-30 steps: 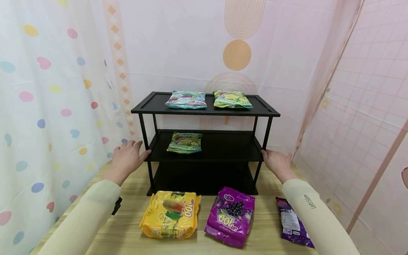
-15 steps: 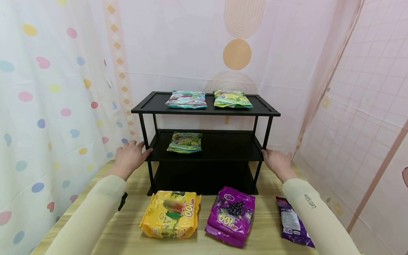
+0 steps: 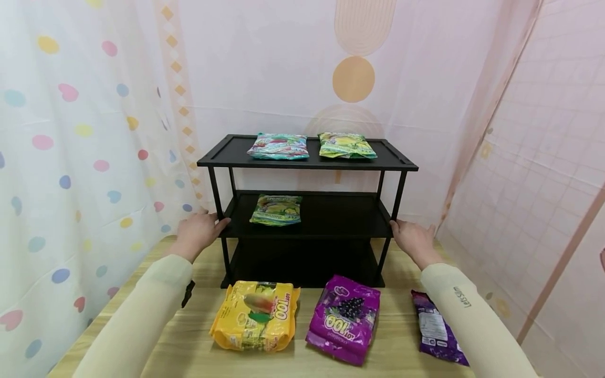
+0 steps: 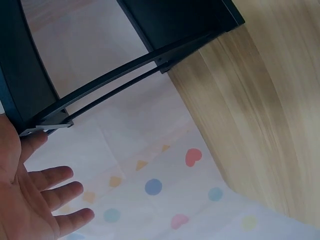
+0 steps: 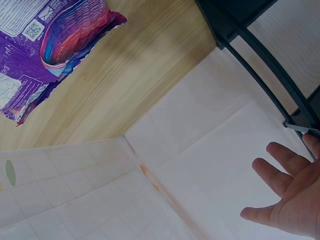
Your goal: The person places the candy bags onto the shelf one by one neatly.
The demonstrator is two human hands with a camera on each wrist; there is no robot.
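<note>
A black three-tier shelf rack (image 3: 307, 237) stands on the wooden table in the head view. My left hand (image 3: 197, 231) pinches the left end of its middle tier, thumb over the edge. In the left wrist view the index finger lies against that tier's end, and the other fingers spread away. On the opposite end, my right hand (image 3: 413, 240) pinches the same tier beside the post, its remaining fingers spread apart. A teal candy bag (image 3: 278, 147) and a yellow-green candy bag (image 3: 346, 146) lie on the top tier. One green candy bag (image 3: 276, 210) rests on the middle tier's left half.
In front of the rack lie a yellow mango candy bag (image 3: 255, 316) and a purple grape candy bag (image 3: 345, 320). Another dark purple bag (image 3: 437, 331) lies partly behind the right sleeve. Patterned curtains (image 3: 264, 63) hang behind and at both sides of the table (image 3: 189, 325).
My left hand has moved slightly right and closed in on the rack's middle tier. The right hand stays at its end. The whole head view has shifted a little; the bags lie as before.
</note>
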